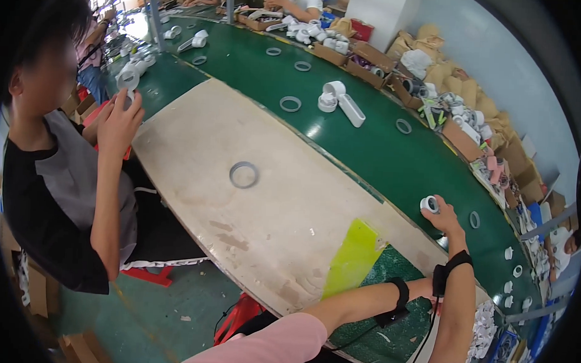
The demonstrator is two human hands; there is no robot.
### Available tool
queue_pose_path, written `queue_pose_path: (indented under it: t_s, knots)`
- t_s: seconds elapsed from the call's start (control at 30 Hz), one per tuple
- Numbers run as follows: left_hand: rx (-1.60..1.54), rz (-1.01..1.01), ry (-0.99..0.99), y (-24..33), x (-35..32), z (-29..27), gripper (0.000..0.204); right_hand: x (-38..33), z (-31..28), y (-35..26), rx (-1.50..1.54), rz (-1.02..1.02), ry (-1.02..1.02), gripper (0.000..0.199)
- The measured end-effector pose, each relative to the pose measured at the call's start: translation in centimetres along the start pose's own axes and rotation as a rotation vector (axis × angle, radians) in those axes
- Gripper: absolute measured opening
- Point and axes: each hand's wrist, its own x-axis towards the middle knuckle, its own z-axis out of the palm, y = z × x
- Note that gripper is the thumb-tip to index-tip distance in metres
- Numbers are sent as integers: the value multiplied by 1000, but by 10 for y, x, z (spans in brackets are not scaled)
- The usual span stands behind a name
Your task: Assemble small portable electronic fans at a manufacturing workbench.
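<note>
My right hand [444, 219] reaches over the green conveyor belt [400, 163], its fingers closed round a short white cylindrical part [429, 203] with a dark opening. Crossing from the lower edge, my left forearm passes behind my right one. Only the back of my left hand [420, 289] shows, low over the board's right end; its fingers are hidden. A grey ring [244, 175] lies flat on the pale wooden board [196, 140]. Just beyond my right hand, another grey ring [474, 220] rests on the belt.
At the left a seated co-worker holds up a white round part [128, 78]. A yellow-green sheet [355, 257] lies on the board near my left forearm. The belt carries a white handled part [344, 103] and several grey rings. Small white pieces [483, 332] are heaped at lower right.
</note>
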Motion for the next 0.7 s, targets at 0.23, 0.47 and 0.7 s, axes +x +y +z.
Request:
queue_pose_path:
  t_s: [0.23, 0.47, 0.7]
  knots:
    - [-72, 57, 47, 2, -1, -3, 24, -7, 7, -9, 22, -153, 66, 63]
    - [-115, 78, 130, -16, -1, -19, 25, -6, 17, -36, 385, -436, 23, 69]
    - [-545, 126, -188, -23, -15, -35, 22, -40, 10, -65, 648, -350, 111, 53]
